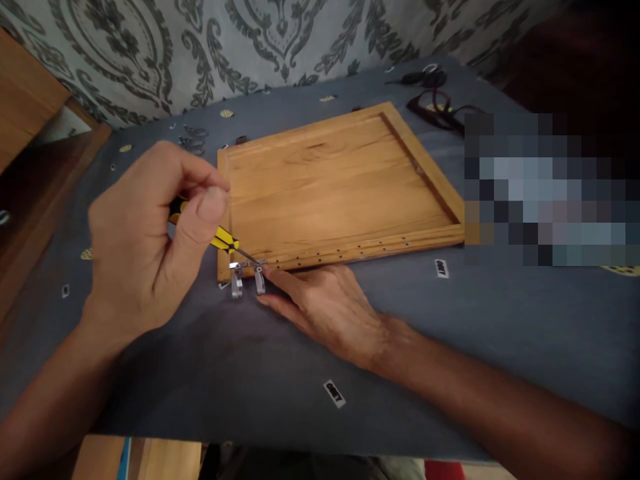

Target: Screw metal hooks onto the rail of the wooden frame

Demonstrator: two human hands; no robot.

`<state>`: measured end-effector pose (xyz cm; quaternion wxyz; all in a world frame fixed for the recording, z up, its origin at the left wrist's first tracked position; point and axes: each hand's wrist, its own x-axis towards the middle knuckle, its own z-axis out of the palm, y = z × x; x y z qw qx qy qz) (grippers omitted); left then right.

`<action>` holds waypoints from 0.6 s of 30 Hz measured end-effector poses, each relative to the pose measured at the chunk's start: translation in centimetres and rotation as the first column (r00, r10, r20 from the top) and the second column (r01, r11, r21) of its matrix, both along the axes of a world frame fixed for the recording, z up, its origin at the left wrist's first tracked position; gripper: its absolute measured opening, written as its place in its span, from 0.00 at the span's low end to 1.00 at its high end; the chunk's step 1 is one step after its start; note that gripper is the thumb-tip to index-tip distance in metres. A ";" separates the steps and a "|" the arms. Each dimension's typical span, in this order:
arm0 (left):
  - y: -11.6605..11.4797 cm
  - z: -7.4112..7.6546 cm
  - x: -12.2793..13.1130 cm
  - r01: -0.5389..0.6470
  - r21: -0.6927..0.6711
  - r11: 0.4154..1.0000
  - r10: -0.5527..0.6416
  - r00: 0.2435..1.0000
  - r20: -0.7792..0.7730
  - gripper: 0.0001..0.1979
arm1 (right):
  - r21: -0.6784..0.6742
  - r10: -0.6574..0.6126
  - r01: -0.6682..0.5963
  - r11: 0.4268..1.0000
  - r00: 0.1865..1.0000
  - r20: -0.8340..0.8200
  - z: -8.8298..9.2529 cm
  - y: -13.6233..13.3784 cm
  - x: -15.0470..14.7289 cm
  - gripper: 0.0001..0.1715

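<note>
My left hand (150, 247) is closed around a yellow and black screwdriver (225, 239). Its thin shaft slants down to the right, with the tip at the top of a small silver metal hook (259, 281). A second silver hook (237, 283) sits just left of that one on the near edge of a framed wooden panel (325, 187). My right hand (340, 310) comes in from the right, its index finger and thumb pinching close on the right-hand hook. A row of small dark holes runs along the panel's near edge, right of the hooks.
Several small metal hooks (193, 140) lie on the blue-grey cloth (390, 407) behind the panel. Dark-framed glasses (445, 110) and a bunch of keys (425, 76) are at the back right. Wooden furniture (30, 100) stands at left, a patterned wall (230, 47) behind. A blurred-out patch covers the right side.
</note>
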<state>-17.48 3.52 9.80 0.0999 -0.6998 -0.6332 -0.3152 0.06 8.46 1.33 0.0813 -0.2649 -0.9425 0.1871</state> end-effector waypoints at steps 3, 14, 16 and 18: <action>-0.7 0.5 -0.3 -0.121 -0.075 0.990 0.104 0.974 -0.200 0.14 | 0.014 -0.004 0.004 1.000 1.000 -0.007 0.0 0.0 0.0 0.22; -1.4 0.8 -0.9 -0.008 -0.133 0.991 -0.018 0.981 -0.195 0.08 | 0.048 0.000 0.002 0.999 0.999 -0.053 -0.3 0.0 0.0 0.21; -1.6 1.0 -1.5 0.061 -0.176 0.983 -0.096 0.975 -0.199 0.10 | 0.041 0.006 -0.004 0.999 0.999 -0.053 -0.2 0.0 0.0 0.20; -1.6 1.1 -2.0 0.107 -0.202 0.973 -0.152 0.964 -0.218 0.12 | 0.035 0.010 -0.008 0.999 0.999 -0.050 -0.1 0.0 0.0 0.20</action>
